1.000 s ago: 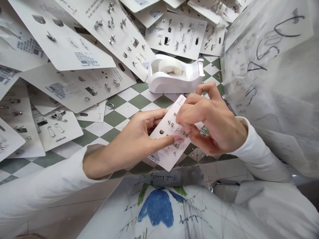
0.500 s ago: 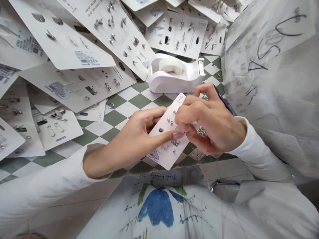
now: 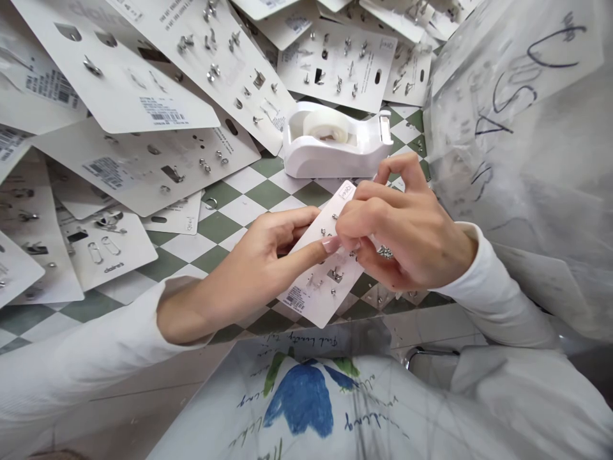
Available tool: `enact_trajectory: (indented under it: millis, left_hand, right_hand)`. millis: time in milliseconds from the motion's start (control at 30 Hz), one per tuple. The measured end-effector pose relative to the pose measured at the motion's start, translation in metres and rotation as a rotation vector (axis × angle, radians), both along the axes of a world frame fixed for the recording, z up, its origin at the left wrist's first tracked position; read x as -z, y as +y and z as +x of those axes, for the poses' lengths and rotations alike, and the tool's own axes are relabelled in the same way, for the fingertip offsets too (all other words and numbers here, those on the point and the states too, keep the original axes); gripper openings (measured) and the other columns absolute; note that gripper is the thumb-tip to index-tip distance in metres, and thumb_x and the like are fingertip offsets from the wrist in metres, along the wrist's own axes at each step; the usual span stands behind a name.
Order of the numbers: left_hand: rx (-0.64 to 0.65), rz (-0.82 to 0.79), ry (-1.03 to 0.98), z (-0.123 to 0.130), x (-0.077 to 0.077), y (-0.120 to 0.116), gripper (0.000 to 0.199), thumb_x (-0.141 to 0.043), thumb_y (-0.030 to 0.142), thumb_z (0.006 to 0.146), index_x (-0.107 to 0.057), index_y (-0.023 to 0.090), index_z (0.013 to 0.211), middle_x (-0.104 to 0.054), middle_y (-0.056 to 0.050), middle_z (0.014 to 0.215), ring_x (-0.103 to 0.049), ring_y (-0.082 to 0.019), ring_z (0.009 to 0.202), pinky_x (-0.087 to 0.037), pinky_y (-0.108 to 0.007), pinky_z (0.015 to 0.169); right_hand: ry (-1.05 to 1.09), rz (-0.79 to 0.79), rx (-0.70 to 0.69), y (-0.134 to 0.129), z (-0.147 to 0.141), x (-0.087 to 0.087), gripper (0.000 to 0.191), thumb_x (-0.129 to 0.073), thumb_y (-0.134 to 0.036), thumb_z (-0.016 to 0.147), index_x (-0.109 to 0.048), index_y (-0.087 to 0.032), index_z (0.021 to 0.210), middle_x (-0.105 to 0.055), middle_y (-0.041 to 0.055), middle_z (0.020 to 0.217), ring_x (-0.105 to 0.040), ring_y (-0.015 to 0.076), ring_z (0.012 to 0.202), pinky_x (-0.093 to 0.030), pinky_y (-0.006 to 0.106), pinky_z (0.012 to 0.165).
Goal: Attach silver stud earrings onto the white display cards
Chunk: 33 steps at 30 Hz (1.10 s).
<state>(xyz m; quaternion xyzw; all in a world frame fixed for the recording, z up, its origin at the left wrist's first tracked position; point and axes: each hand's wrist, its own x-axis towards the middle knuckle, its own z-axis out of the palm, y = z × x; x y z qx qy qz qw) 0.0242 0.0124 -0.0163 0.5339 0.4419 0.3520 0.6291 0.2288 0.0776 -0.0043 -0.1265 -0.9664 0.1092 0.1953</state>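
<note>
In the middle of the head view a white earring card [image 3: 322, 305] is tilted, with several small metal studs and a barcode label on its face. My left hand [image 3: 261, 268] grips it from the left, thumb across the front and fingers behind. Over the card's right side my right hand [image 3: 407, 230] is closed, thumb and index finger pinched together near the left thumb. What that pinch holds is hidden by the fingers. A small heap of shiny metal pieces [image 3: 385, 252] shows beneath the right hand.
Behind the hands stands a white tape dispenser [image 3: 335, 160]. Overlapping earring cards [image 3: 158, 115] fill the left and back of the checkered table [image 3: 218, 228]. A clear plastic bag [image 3: 522, 179] with black handwriting rises on the right. A small ring [image 3: 211, 204] lies on the table.
My left thumb has slid up the card, uncovering more of its lower face. The right hand's fingers have shifted slightly and stay pinched over the card.
</note>
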Motion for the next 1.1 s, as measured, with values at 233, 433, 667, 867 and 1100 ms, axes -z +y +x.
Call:
enact_trajectory:
  millis: [233, 433, 667, 867, 1100]
  left_hand:
    - [-0.01, -0.015, 0.064, -0.0012, -0.0016, -0.0005, 0.016, -0.063, 0.03, 0.097, -0.072, 0.019, 0.09, -0.069, -0.001, 0.089, -0.061, -0.014, 0.078, -0.05, -0.02, 0.062]
    - [-0.024, -0.017, 0.118, -0.0003, 0.0004, -0.0008, 0.014, -0.074, 0.034, 0.092, -0.075, 0.02, 0.095, -0.07, -0.002, 0.087, -0.057, -0.013, 0.069, -0.046, -0.019, 0.055]
    - [-0.039, 0.007, 0.145, 0.0009, 0.0037, -0.0011, 0.011, -0.076, 0.03, 0.09, -0.073, 0.02, 0.086, -0.068, 0.0, 0.079, -0.053, -0.011, 0.064, -0.042, -0.018, 0.051]
    - [-0.066, -0.025, 0.179, 0.0, 0.0028, -0.0008, 0.026, -0.077, 0.033, 0.087, -0.064, 0.017, 0.071, -0.066, -0.001, 0.075, -0.048, -0.01, 0.059, -0.038, -0.018, 0.047]
    - [-0.065, -0.046, 0.151, -0.003, -0.0032, 0.0009, 0.014, -0.079, 0.028, 0.085, -0.069, 0.019, 0.081, -0.066, 0.0, 0.075, -0.056, -0.011, 0.063, -0.044, -0.017, 0.051]
  right_hand:
    - [0.007, -0.01, -0.003, 0.0, -0.0006, 0.0005, 0.027, -0.038, 0.0, 0.091, -0.045, -0.024, 0.101, -0.061, -0.0083, 0.081, -0.06, 0.0126, 0.068, -0.043, 0.045, 0.088]
    - [0.026, -0.134, -0.028, 0.0005, 0.0005, 0.0021, 0.026, -0.045, -0.002, 0.089, -0.052, -0.025, 0.098, -0.063, -0.0085, 0.083, -0.061, 0.0125, 0.072, -0.042, 0.05, 0.096]
    - [0.001, -0.34, 0.087, -0.0001, -0.0044, 0.0025, 0.013, -0.058, -0.022, 0.099, -0.062, -0.024, 0.086, -0.061, -0.0087, 0.078, -0.06, 0.0114, 0.075, -0.042, 0.054, 0.1]
    - [0.063, -0.243, 0.034, -0.0022, -0.0047, 0.0055, 0.014, -0.052, -0.016, 0.1, -0.061, -0.026, 0.094, -0.063, -0.0097, 0.08, -0.059, 0.0103, 0.072, -0.044, 0.051, 0.096]
    - [0.033, 0.125, 0.089, -0.0055, -0.0021, 0.0016, 0.033, -0.047, -0.004, 0.09, -0.056, -0.026, 0.113, -0.068, -0.0049, 0.084, -0.062, 0.0163, 0.072, -0.045, 0.048, 0.086]
